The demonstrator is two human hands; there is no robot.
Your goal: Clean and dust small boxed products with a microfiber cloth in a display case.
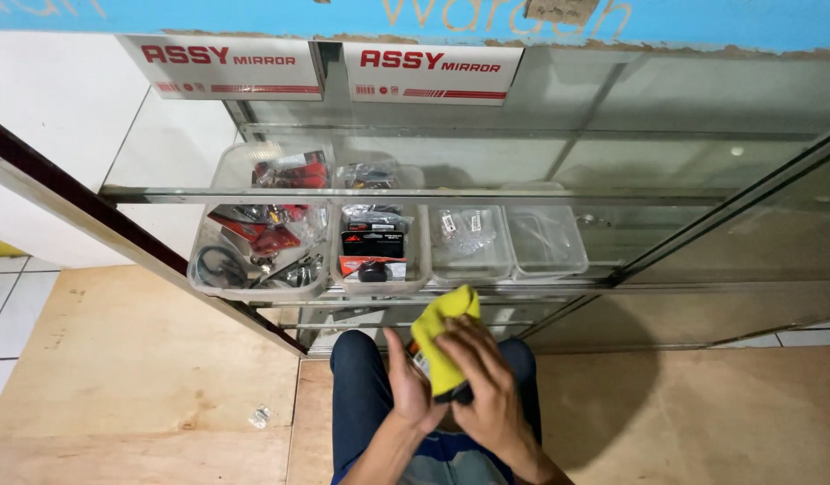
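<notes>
Yellow cloth upright, long axis vertical, pinched closed by right hand, left hand cupping.

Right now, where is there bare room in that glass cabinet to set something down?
The shelf is bare right of the empty clear bin. The two left bins are crammed. Both hands hold a yellow cloth over a dark part.

Low in the frame's centre: both hands, left hand beside right hand, wrapped around a cloth and a small item, above the knees. Behind them, mid-frame: four bins in a row on a glass shelf inside the cabinet. Upper left: two boxes side by side. Lower left: floor with a scrap.
</notes>
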